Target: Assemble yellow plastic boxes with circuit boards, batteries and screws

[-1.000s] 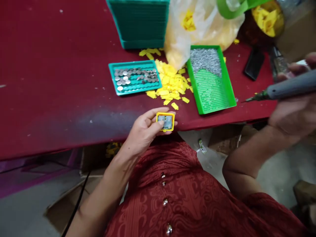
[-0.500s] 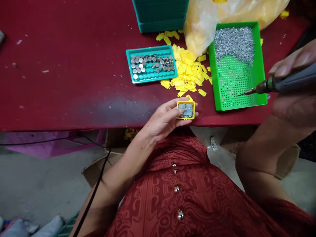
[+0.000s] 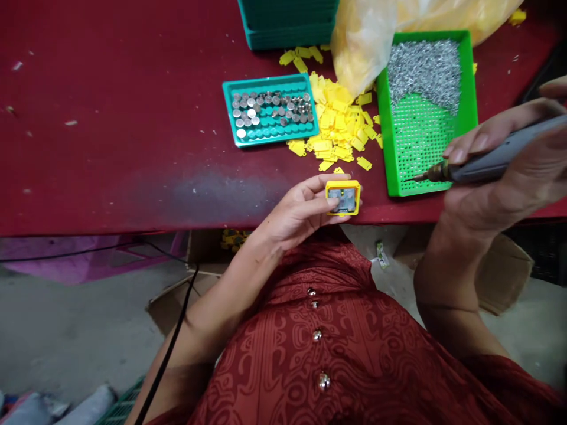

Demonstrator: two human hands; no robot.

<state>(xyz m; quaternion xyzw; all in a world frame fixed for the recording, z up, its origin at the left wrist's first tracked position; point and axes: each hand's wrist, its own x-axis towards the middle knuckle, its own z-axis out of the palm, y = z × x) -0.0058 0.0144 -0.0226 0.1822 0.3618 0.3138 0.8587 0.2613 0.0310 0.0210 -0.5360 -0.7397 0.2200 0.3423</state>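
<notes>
Near the table's front edge, my left hand (image 3: 305, 206) grips a small square yellow plastic case (image 3: 357, 199). Its open side faces up, and a grey insert lies inside with my thumb pressed on it. My right hand (image 3: 496, 147) is wrapped round a grey electric screwdriver (image 3: 482, 164). The bit points left, over the front part of a green tray (image 3: 392, 159). Small silver screws (image 3: 425, 71) are heaped in the back of that tray, whose floor is a grid of holes. Whether a screw sits on the bit tip is too small to tell.
Loose yellow plastic tags (image 3: 339, 118) lie piled beside a teal tray (image 3: 274, 139) of round metal button cells. Behind them stand a stack of teal trays (image 3: 287, 38) and a plastic bag (image 3: 363, 47) of yellow parts. A black cable (image 3: 177, 330) hangs at the left.
My right hand has brought the screwdriver left and slightly down, its tip still over the green tray. My left hand has shifted the yellow case a little right and tilted it.
</notes>
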